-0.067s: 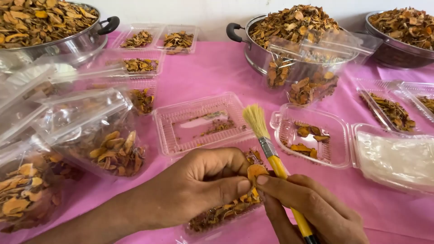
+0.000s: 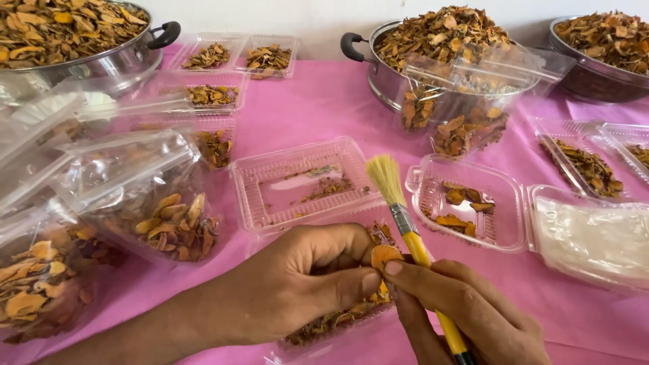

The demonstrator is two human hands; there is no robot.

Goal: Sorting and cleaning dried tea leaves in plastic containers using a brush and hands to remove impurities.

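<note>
Hands (image 2: pixel 378 297) gripping yellow brush (image 2: pixel 412 240), bristles up, slightly left-tilted

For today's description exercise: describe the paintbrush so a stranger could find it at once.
On the pink tablecloth, look to the near edge where two hands meet. The right hand holds the paintbrush: yellow handle, metal collar, pale bristles pointing up, the only tool among clear trays of dried slices.

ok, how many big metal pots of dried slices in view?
3. One pot sits top left, cut off by the frame edge; one pot with a black handle is at top centre, behind clear boxes; one pot is top right, partly cropped. More may sit outside the frame.
</note>
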